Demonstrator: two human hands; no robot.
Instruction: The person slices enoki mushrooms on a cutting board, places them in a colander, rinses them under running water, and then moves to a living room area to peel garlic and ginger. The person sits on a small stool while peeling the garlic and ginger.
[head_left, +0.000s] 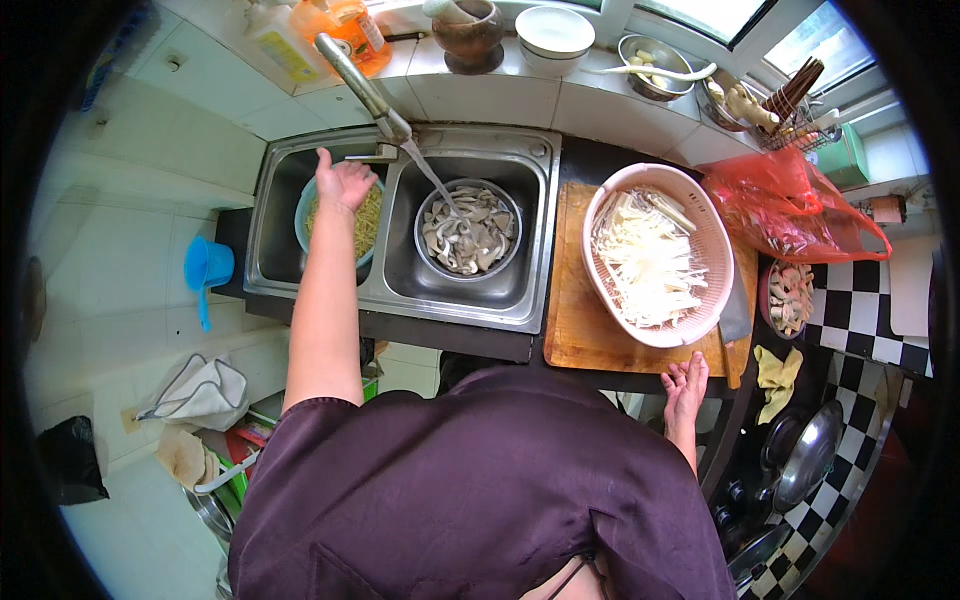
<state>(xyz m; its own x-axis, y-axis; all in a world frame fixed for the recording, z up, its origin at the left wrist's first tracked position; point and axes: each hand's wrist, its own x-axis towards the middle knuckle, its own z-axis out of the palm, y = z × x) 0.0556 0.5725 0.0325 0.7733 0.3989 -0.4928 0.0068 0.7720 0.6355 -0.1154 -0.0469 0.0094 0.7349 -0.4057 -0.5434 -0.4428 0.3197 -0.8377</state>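
Observation:
My left hand (345, 184) is spread, palm up, over the left sink basin near the tap lever, above a light-blue bowl (302, 217) of yellowish-green strips. Water runs from the metal faucet (367, 82) onto grey oyster mushrooms (472, 232) in a metal bowl (517, 229) in the right basin. My right hand (684, 382) holds nothing, fingers apart, beside the front edge of the wooden cutting board (570, 330). On that board stands a pink plastic colander (600, 300) with enoki mushrooms (649, 262). A cleaver (735, 311) lies at its right.
A red plastic bag (787, 206) and a bowl of cut pieces (787, 296) are right of the board. A yellow cloth (778, 382) and pan lid (810, 457) lie nearer. A blue dipper (208, 262) hangs left. Bowls and a mortar (469, 34) line the sill.

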